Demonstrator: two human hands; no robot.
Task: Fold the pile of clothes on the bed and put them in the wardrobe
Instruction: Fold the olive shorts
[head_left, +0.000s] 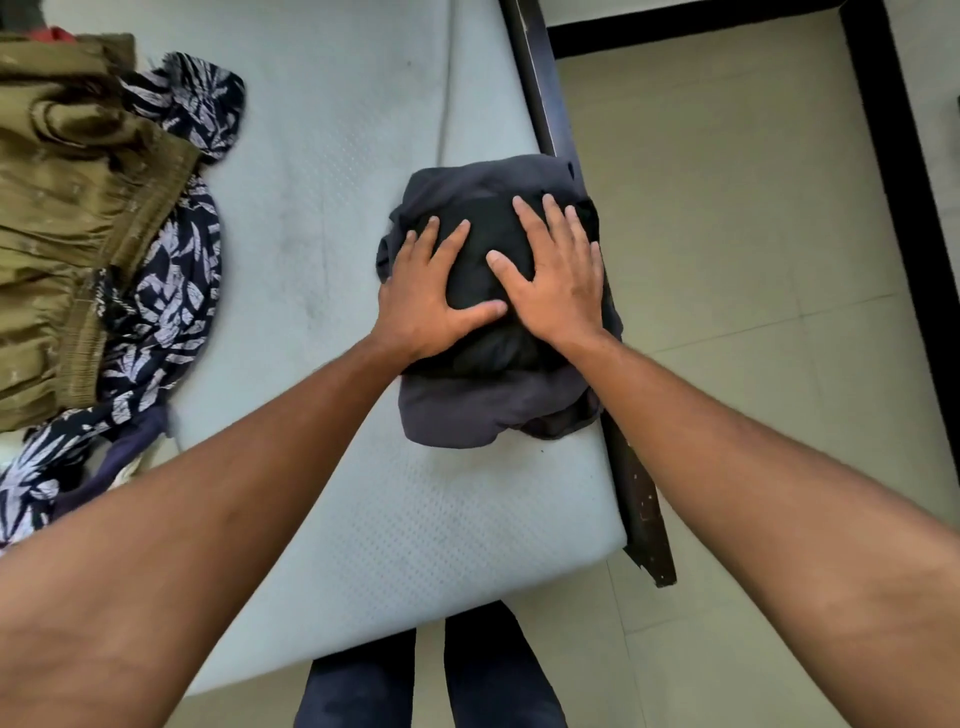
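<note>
At the mattress's (337, 156) right edge: the folded dark bundle (452, 410) is sitting by the bed frame (540, 104), well apart from the pile.
Left hand (431, 301): lying flat, fingers spread, pressing the bundle so the folds are holding, I'd guess.
Right hand (556, 280): doing the same, gripping nothing.
Left to fold: olive garment (67, 208) and leaf-print garment (171, 296), heaped far left.

Left forearm (234, 493) and right forearm (753, 467) bare, fine dark hair on both. Left hand (431, 299) and right hand (563, 283) bare, nails short. Plain dark navy trousers (496, 675) on both legs, bottom edge.
</note>
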